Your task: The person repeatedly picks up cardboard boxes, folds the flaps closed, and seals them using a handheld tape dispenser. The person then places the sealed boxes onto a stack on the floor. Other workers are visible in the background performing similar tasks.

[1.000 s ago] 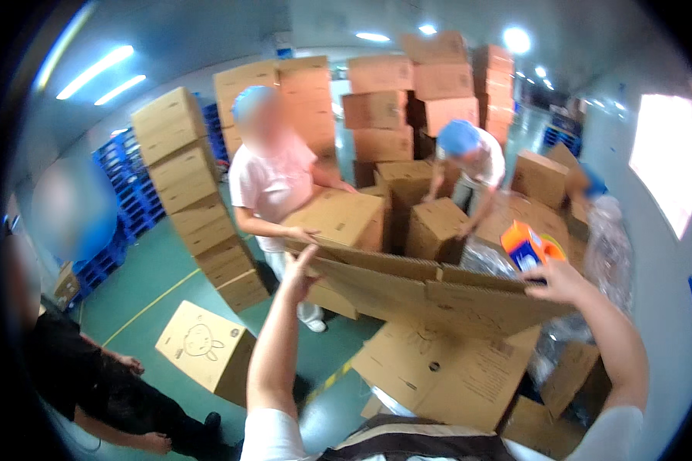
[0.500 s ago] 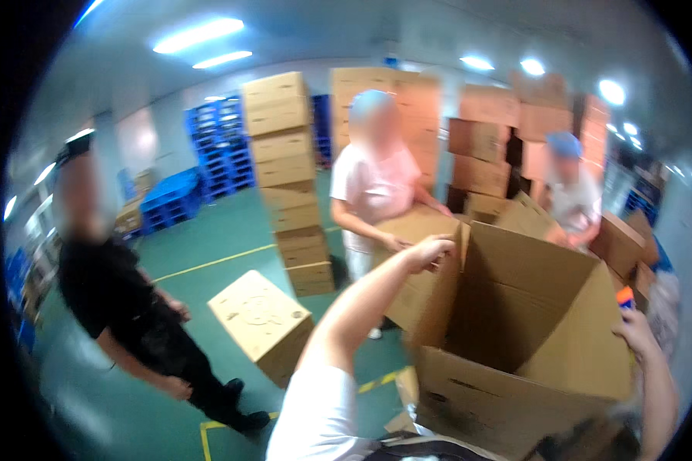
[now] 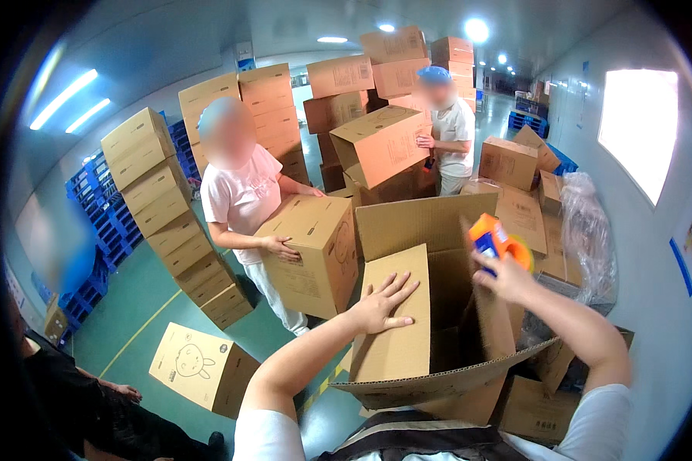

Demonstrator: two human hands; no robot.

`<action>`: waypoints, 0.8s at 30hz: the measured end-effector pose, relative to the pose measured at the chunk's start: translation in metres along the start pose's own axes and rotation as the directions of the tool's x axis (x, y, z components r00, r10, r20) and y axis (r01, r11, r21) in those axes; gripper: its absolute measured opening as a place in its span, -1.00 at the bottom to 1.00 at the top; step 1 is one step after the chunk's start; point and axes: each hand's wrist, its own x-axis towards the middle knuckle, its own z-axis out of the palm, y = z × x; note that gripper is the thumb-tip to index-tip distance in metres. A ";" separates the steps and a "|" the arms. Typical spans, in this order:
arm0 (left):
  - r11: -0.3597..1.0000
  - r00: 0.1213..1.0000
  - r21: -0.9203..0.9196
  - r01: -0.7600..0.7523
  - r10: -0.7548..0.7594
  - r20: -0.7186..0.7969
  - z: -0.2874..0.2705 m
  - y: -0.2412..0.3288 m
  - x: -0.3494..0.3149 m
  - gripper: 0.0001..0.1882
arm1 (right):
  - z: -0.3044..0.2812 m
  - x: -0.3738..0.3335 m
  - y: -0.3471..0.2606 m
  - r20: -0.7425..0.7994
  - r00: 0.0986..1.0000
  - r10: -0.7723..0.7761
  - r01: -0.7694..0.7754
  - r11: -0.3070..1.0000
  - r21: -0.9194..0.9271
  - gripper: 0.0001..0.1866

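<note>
A large open cardboard box stands right in front of me, its inside dark between the flaps. My left hand lies flat with spread fingers on the left flap, which is folded inward over part of the opening. With my right hand I grip an orange and blue tape dispenser carrying a yellowish roll, above the right flap. Some fingers of that hand also seem to rest near the flap's upper edge. The near flap tilts toward me.
A co-worker on the left holds a closed carton; another at the back holds a carton. Stacked cartons rise behind. A bunny-printed carton is on the green floor. Clear plastic wrap and cartons fill the right side.
My view has swung right. My left hand has gone from the box's edge onto the left flap, now folded inward. My right hand has moved inward with the tape dispenser.
</note>
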 end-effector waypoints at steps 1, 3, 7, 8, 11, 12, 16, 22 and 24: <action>0.997 0.999 0.065 0.039 -0.039 0.001 0.005 0.002 0.001 -0.12 | 0.008 -0.002 -0.005 0.064 0.998 -0.023 0.027 0.998 -0.062 -0.43; 0.978 0.993 0.177 0.113 -0.108 -0.041 0.027 0.001 -0.006 -0.15 | 0.019 -0.008 -0.026 0.273 0.958 -0.088 0.146 0.969 -0.200 -0.51; 0.867 0.947 0.385 0.316 -0.315 -0.068 0.025 0.010 -0.023 -0.18 | 0.051 -0.012 -0.005 0.500 0.803 -0.324 0.470 0.861 -0.197 -0.63; 0.861 0.915 0.311 0.402 -0.368 -0.164 0.020 0.015 -0.028 -0.17 | 0.047 -0.007 -0.008 0.551 0.763 -0.339 0.488 0.860 -0.147 -0.66; 0.854 0.837 0.009 0.520 -0.508 -0.204 0.019 -0.011 -0.052 -0.15 | -0.001 -0.019 -0.029 0.797 0.526 -0.297 -0.044 0.926 0.374 -0.54; 0.872 0.846 -0.007 0.489 -0.476 -0.240 0.023 -0.012 -0.047 -0.15 | -0.027 -0.039 -0.042 0.857 0.452 -0.248 -0.006 0.960 0.281 -0.42; 0.949 0.918 -0.119 0.292 -0.313 -0.243 0.052 -0.032 -0.062 -0.17 | -0.070 -0.052 -0.125 0.727 0.378 -0.573 0.191 0.817 0.544 -0.55; -0.025 0.885 -0.982 0.185 -0.431 0.178 0.019 -0.064 -0.036 0.06 | -0.005 0.025 -0.030 0.492 0.751 -0.442 0.219 0.868 0.445 -0.50; 0.118 0.765 -0.976 0.184 -0.641 0.067 0.033 -0.069 -0.034 0.17 | 0.025 0.030 -0.019 0.197 0.700 -0.687 0.683 0.724 0.099 -0.43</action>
